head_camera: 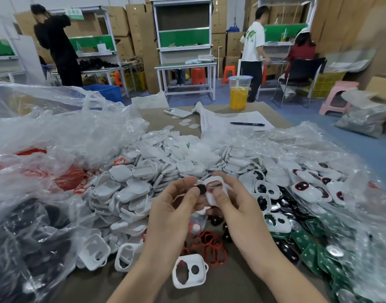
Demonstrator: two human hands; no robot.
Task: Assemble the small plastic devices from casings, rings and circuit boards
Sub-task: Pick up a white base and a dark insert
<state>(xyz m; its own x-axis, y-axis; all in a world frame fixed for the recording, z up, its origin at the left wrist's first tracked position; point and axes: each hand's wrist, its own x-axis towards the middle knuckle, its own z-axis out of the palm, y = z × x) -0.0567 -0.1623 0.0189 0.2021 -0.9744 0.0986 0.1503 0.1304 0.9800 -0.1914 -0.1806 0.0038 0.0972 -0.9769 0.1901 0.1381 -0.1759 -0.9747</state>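
One white casing (217,194) in right hand (237,204), dark disc (202,189) half-hidden in left hand (173,207)

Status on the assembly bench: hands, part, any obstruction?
Left hand pinching small black disc. Right hand gripping white casing, red ring seated in its opening. Loose red rings below, not obstructing.
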